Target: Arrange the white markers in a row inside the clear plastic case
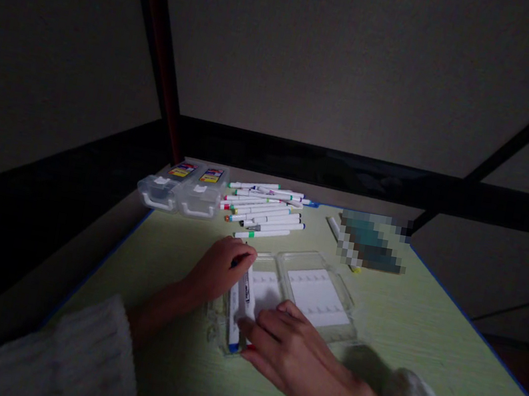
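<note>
An open clear plastic case (353,301) with white inserts (316,294) lies near the middle of the table. In its left half is a white marker with a blue end (233,328); beside it lies a white marker with dark print (247,291). My left hand (222,269) is closed at the far end of the printed marker, its fingertips partly hidden. My right hand (295,348) pinches the near end of that marker, where a bit of red shows under the fingers.
Several white markers (267,212) with coloured ends lie in a loose pile behind the case. Two closed clear cases (201,197) with handles stand at the back left. At the right, a single marker (335,229) lies beside a pixelated flat object (376,240). The table (423,339) has blue edges.
</note>
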### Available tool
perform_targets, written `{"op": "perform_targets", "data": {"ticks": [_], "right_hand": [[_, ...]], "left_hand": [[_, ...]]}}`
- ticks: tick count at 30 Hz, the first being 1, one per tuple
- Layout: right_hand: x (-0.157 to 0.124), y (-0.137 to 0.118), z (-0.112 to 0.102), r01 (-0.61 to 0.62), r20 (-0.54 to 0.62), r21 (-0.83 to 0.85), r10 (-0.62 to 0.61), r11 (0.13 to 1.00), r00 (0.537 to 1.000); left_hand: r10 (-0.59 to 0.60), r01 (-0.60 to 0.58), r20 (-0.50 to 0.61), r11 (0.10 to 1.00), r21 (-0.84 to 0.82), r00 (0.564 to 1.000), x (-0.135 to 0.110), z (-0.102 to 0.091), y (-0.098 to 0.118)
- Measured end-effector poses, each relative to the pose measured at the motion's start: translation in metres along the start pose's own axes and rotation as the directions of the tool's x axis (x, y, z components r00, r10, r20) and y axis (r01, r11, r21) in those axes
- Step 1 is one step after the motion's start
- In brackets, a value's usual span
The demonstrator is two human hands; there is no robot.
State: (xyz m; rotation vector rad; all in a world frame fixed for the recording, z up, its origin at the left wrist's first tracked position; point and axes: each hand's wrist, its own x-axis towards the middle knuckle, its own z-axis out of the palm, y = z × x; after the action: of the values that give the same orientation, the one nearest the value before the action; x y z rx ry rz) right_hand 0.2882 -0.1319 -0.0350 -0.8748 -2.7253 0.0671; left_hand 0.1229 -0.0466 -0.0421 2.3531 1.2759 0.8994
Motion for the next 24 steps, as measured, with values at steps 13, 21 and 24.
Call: {"op": "perform_targets", "data": {"ticks": [13,21,24], "right_hand": [[-0.0012,0.0019,-0.0007,-0.013,0.023,0.026,0.012,1.000,1.000],[-0.0007,0.0010,-0.0004,-0.016,0.053,0.041,0.013,0.999,0.998],[-0.0007,0.0009,0.0000,-0.014,0.060,0.046,0.012,0.999,0.998]], "left_hand": [[0.023,-0.031,0.090,0.996,0.089,0.996,0.0017,0.0000,-0.0036],[0.029,-0.033,0.071,0.998,0.053,0.997,0.0013,-0.0008,-0.0050],[0.026,-0.030,0.070,0.998,0.051,0.997,0.0016,-0.0005,-0.0063]]}}
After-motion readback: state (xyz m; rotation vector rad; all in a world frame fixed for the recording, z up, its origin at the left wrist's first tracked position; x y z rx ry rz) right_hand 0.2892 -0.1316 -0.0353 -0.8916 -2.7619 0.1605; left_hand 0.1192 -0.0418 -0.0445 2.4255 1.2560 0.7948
